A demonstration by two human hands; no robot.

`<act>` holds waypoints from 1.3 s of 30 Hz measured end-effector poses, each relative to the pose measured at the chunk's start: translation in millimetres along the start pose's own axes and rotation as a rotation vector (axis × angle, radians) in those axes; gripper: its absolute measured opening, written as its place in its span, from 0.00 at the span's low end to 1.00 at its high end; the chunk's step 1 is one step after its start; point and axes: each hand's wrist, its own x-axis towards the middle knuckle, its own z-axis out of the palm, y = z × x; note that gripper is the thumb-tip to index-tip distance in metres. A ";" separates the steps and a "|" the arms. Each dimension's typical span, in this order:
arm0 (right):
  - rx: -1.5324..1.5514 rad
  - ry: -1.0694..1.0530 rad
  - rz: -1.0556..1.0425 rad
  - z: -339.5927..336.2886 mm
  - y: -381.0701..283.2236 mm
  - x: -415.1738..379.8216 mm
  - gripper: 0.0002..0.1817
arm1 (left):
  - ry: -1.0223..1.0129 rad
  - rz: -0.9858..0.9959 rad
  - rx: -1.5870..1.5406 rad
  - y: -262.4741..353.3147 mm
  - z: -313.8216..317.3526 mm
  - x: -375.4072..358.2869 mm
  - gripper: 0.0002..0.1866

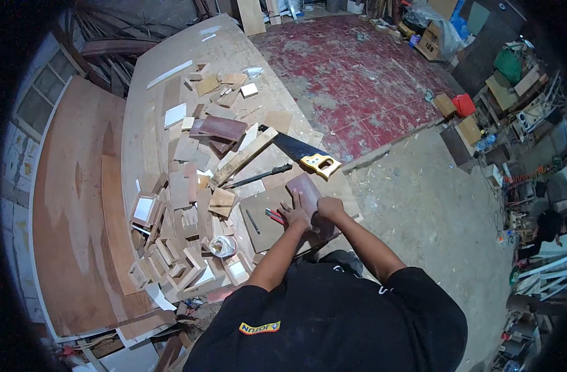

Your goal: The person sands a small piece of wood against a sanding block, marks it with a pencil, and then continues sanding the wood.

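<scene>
A reddish-brown wooden board [303,186] lies near the front corner of the workbench. My left hand [295,214] rests on its left edge with the fingers spread. On the board's right side my right hand [330,208] is closed in a fist; whatever it may hold is hidden. Just left of my left hand lie red pencil-like sticks [274,216], and farther left a dark pen or pencil [252,222]. Beyond the board are a handsaw [296,150] with a yellow and black handle and a long thin tool [257,176] with a black grip.
Wood offcuts and small wooden frames [165,257] crowd the left of the workbench [150,111]. A white open tub [223,246] stands near the front. A large plywood sheet [72,204] leans at left. Another person [547,226] is at the far right.
</scene>
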 end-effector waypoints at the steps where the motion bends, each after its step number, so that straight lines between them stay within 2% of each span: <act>1: -0.041 -0.058 -0.030 -5.1 -1.1 3.9 0.11 | -0.011 -0.003 0.021 -0.2 0.4 2.6 0.75; 2: -0.043 -0.052 -0.030 -8.7 -4.4 7.3 0.11 | -0.005 -0.002 0.021 0.1 1.0 4.8 0.75; 4: 0.116 0.290 0.014 -10.2 -14.6 15.2 0.16 | 0.043 -0.014 0.013 0.5 3.5 4.3 0.69; 6: 0.160 0.349 0.031 -7.8 -19.1 19.7 0.16 | 0.019 -0.008 0.022 0.6 4.0 4.0 0.71; 12: 0.173 0.235 0.105 15.7 -4.4 6.6 0.14 | -0.060 -0.006 0.075 3.8 -10.0 -5.1 0.75; 14: 0.099 0.070 0.103 1.4 -5.1 -9.8 0.12 | -0.052 -0.004 0.071 3.1 -7.7 -1.3 0.75; 15: 0.098 0.073 0.105 -4.7 -5.8 -9.2 0.12 | -0.037 -0.015 0.084 2.0 -4.8 2.2 0.75; 17: -0.035 -0.136 0.122 -12.6 -5.8 -5.4 0.13 | -0.026 -0.025 0.101 -1.2 14.7 11.2 0.75; 18: -0.032 -0.131 0.123 -17.4 -8.3 -2.5 0.13 | 0.032 -0.027 0.087 -2.5 24.5 17.9 0.75; 20: -0.025 -0.027 0.094 -34.0 -20.5 2.9 0.13 | 0.097 -0.031 0.071 -3.4 22.4 22.1 0.76; 22: 0.007 0.035 0.070 -38.0 -30.3 5.2 0.13 | 0.030 -0.013 0.032 -3.3 12.3 11.1 0.67; 24: 0.058 0.331 0.045 -24.8 -32.8 13.9 0.12 | -0.028 -0.013 0.013 2.1 -12.3 -9.1 0.66; 27: 0.152 0.405 0.048 12.3 -14.3 24.4 0.11 | -0.070 0.010 0.019 3.8 -21.0 -11.4 0.66; 31: 0.130 0.301 0.074 16.7 -7.2 8.2 0.11 | -0.026 0.012 0.054 1.3 -2.3 0.6 0.66; 33: -0.047 -0.020 0.040 -6.5 -8.6 -3.1 0.11 | -0.016 0.004 0.051 0.9 -1.1 3.5 0.66; 36: -0.070 -0.067 0.068 -8.1 -10.8 -2.2 0.10 | -0.027 0.004 0.038 1.7 -5.4 1.1 0.66; 39: -0.014 -0.005 0.038 -24.1 -21.0 5.6 0.13 | 0.003 0.011 0.066 0.7 -1.9 1.0 0.68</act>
